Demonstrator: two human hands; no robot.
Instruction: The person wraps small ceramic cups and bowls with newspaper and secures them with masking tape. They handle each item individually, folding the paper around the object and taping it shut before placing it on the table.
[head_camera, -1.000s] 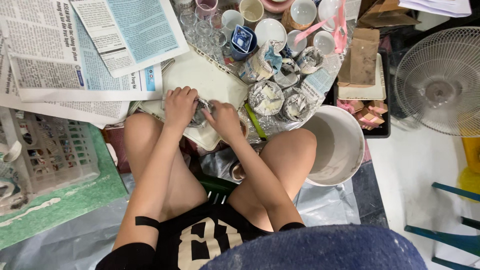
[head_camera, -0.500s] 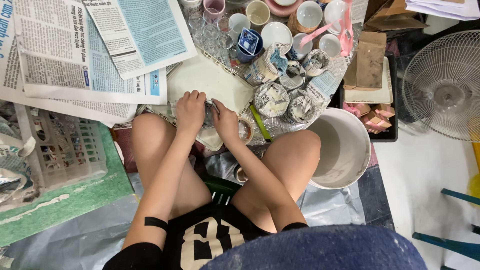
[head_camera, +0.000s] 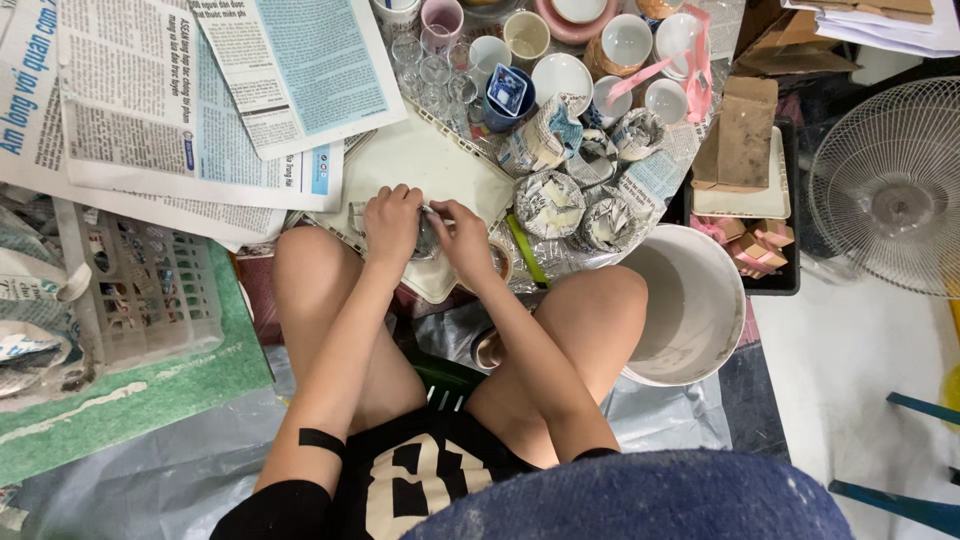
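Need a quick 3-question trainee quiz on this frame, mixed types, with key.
1. True or false: the left hand and right hand both touch the small glass over the white tray.
2. Which stands nearest the right knee? A) white bucket B) fan C) newspapers
3. Fill in: the cups just beyond the tray are wrapped in ____.

Key: 1 true; 2 A; 3 newspaper.
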